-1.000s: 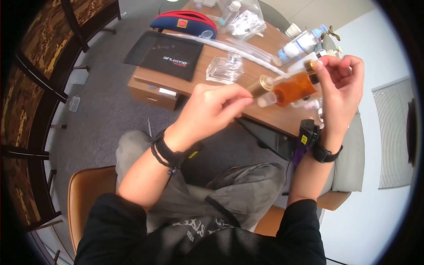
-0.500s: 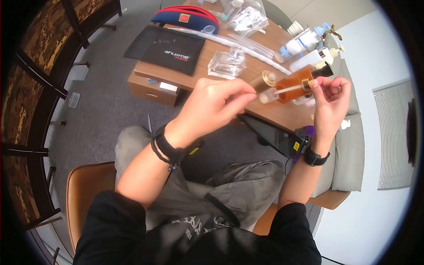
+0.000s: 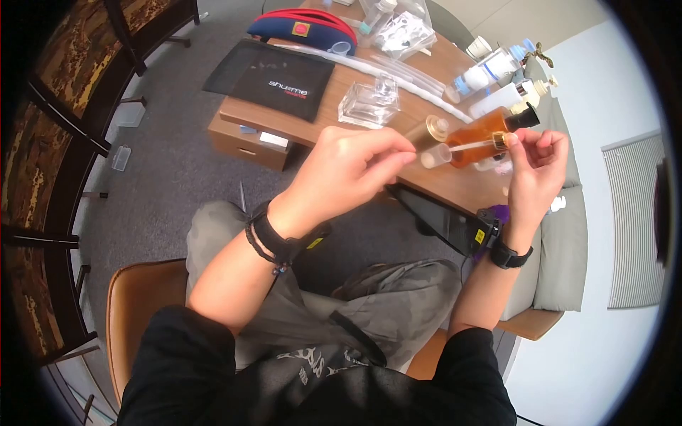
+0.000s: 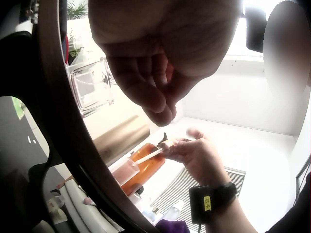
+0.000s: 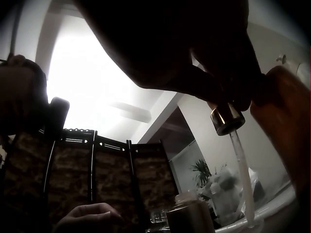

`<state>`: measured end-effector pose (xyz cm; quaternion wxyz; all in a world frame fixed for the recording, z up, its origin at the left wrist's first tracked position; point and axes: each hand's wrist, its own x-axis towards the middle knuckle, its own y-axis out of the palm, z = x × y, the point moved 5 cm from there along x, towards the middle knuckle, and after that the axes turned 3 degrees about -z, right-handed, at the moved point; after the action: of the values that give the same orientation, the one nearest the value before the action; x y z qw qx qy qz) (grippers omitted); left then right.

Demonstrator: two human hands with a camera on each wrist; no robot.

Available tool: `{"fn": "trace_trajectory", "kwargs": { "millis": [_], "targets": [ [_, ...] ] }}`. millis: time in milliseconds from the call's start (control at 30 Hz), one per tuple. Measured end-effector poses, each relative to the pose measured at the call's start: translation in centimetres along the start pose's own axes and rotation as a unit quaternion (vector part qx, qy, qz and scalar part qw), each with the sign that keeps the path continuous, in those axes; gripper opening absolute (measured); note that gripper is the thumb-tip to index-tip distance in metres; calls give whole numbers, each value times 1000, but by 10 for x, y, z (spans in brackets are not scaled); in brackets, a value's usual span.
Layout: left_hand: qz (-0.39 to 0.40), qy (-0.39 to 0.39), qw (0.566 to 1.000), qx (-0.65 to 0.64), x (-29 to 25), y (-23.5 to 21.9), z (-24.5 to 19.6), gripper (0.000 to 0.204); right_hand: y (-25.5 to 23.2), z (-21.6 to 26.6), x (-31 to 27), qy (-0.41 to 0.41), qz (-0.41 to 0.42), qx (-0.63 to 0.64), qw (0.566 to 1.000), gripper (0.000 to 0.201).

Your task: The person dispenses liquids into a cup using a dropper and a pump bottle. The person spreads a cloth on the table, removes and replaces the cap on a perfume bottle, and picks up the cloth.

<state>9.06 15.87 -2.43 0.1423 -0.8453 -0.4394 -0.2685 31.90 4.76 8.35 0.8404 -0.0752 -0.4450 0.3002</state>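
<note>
My right hand (image 3: 538, 163) pinches the gold collar of a dropper cap (image 3: 500, 141) between thumb and finger. Its pale pipette hangs below the collar, with the tip overlapping the mouth of a small frosted cup (image 3: 435, 156) in the head view. Behind the pipette stands an amber bottle (image 3: 474, 135) with a black top. A gold bottle (image 3: 428, 133) with a bare clear neck stands beside the cup. Near it hovers my left hand (image 3: 348, 167), its fingers loosely bent and thumb close to the fingertips. The left wrist view shows nothing between those fingers.
On the wooden table (image 3: 323, 131) are a square glass bottle (image 3: 369, 103), a black mesh pouch (image 3: 273, 82) and a navy case (image 3: 305, 32) with red trim. Several bottles crowd the right side, near a clear plastic bag (image 3: 405, 32). A dark tablet-like panel (image 3: 440, 213) lies below the table edge.
My right hand has come down and toward me with the dropper cap, bringing the pipette over the cup. In the last half second it barely moves. My left hand stays nearly in place.
</note>
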Motion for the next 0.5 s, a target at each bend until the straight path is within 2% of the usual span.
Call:
{"fn": "trace_trajectory", "kwargs": {
  "millis": [133, 233, 500],
  "targets": [
    [1, 3, 1000, 5, 1, 0, -1, 10, -5, 26, 10, -17, -13, 31, 999, 34],
    [0, -15, 1000, 2, 1, 1, 0, 10, -1, 49, 17, -70, -25, 36, 997, 34],
    [3, -24, 1000, 1, 0, 1, 0, 11, 18, 59, 26, -82, 11, 46, 996, 32]
  ]
}}
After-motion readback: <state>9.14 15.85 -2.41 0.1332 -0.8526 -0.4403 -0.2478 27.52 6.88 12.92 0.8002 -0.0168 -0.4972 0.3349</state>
